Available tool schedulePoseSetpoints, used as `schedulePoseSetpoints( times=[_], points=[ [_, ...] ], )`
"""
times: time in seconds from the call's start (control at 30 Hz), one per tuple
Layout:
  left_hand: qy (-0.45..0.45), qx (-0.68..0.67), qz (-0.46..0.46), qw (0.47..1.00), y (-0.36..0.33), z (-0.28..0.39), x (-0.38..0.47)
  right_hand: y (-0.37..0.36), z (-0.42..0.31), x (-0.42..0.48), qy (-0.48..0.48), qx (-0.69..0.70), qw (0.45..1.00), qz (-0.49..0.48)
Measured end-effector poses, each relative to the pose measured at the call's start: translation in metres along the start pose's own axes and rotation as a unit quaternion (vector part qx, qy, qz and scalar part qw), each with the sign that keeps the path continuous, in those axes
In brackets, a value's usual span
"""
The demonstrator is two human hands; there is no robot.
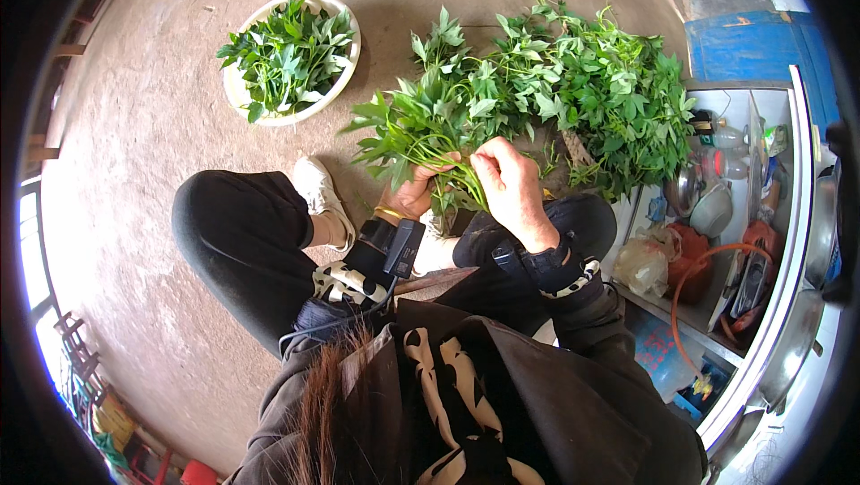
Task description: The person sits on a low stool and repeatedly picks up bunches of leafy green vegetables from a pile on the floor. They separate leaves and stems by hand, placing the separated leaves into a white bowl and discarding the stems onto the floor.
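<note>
My left hand (411,195) is wrapped from below around a bunch of green leafy stems (440,148), with the leaves fanning out to the upper left. Close on its right, my right hand (512,184) has thumb and fingers pinched together at the stems; the exact grip point is partly hidden. Behind the bunch, a large heap of leafy green vines (605,95) spreads over the floor. A pale round basin (355,55) at the upper left holds cut leafy greens (292,58).
Concrete floor (148,102) extends to the left. An open cabinet (796,216) stands at my right, with bottles, bowls, plastic bags and an orange hose (678,290) inside. Above it is a blue panel (746,48). My knees and white shoes (322,193) flank the work area.
</note>
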State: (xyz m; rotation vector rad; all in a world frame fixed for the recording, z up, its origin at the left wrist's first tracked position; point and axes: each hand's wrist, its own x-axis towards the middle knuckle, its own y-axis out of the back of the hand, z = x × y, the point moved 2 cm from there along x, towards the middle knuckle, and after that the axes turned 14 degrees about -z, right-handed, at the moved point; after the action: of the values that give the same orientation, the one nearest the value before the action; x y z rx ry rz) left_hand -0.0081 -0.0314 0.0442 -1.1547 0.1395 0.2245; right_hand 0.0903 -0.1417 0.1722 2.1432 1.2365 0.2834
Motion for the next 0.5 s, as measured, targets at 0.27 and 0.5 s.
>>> schedulePoseSetpoints(
  times=[0.27,0.5],
  points=[
    [-0.018,0.025,-0.020,0.999,-0.001,0.001,0.004,0.004,0.008,0.006,-0.025,0.046,0.998,0.027],
    [-0.049,0.013,-0.022,0.998,-0.008,0.004,0.002,0.012,-0.003,0.013,0.054,-0.120,0.991,-0.035]
  ],
)
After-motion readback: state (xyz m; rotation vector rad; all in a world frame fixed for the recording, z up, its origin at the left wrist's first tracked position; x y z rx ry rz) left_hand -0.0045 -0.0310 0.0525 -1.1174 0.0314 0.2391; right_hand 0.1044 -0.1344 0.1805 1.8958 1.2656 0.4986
